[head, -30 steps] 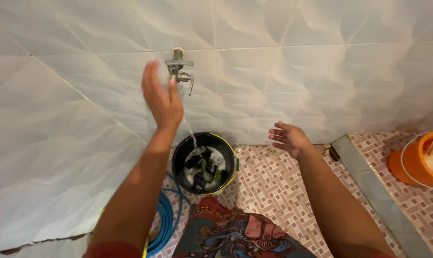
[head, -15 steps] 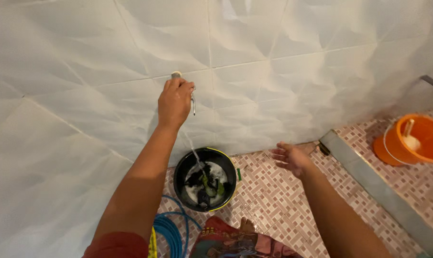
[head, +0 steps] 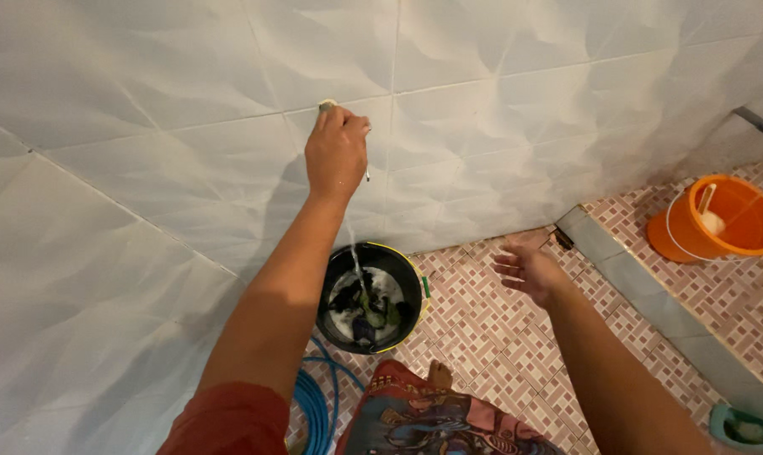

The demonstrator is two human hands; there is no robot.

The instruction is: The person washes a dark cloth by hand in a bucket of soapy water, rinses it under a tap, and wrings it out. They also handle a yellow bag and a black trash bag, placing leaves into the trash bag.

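From the head view, the left hand [head: 337, 154] is closed over a metal wall tap [head: 326, 106], fingers wrapped about its handle; only the tap's pale top and a thin lever tip show. It sits on the white tiled wall [head: 525, 109], above a black bucket [head: 331, 278] holding dark wet cloth and water. A thin stream falls into it. The tap looks rigid, probably slick when wet, best gripped at the handle. The right hand [head: 529, 271] hovers open, empty, over the patterned floor [head: 491, 337].

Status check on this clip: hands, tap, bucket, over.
Left hand closed over the wall tap. Right hand open, empty, above the floor. Water running into the black bucket of clothes. Nothing blocking.
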